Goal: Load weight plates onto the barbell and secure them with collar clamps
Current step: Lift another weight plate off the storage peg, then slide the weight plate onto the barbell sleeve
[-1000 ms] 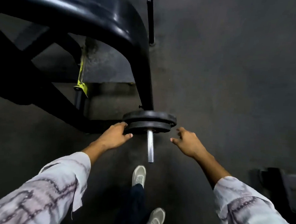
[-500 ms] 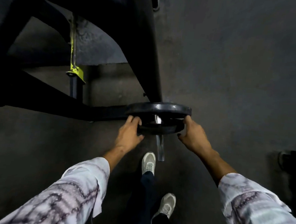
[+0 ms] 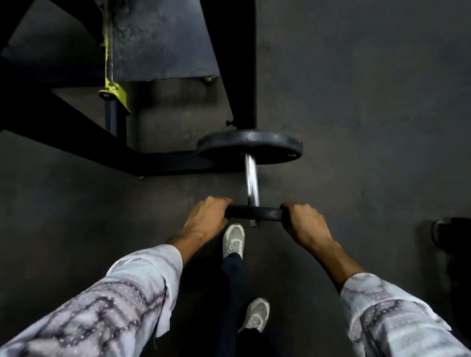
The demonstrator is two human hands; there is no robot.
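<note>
Fingers of my left hand (image 3: 207, 218) and right hand (image 3: 302, 223) curl round the small plate (image 3: 254, 213) at nine and three o'clock, which has slid from against the big plate (image 3: 249, 146) to the bar's (image 3: 251, 179) tip, so it's coming off rather than loading.

The scene is sitting in dim, flat light, with the floor (image 3: 372, 90) reading as a dull grey and the black frame (image 3: 21, 104) at upper left sinking into near-solid shadow. A soft gleam is running along the chrome bar sleeve (image 3: 250, 182), and a faint sheen is lying on the rim of the far plate (image 3: 249, 143), which suggests light falling from above. The pale sleeves (image 3: 412, 335) at the lower corners are smearing with blur and are stretching outward under wide-angle distortion. Fine grain and compression softness are showing across the dark areas.
</note>
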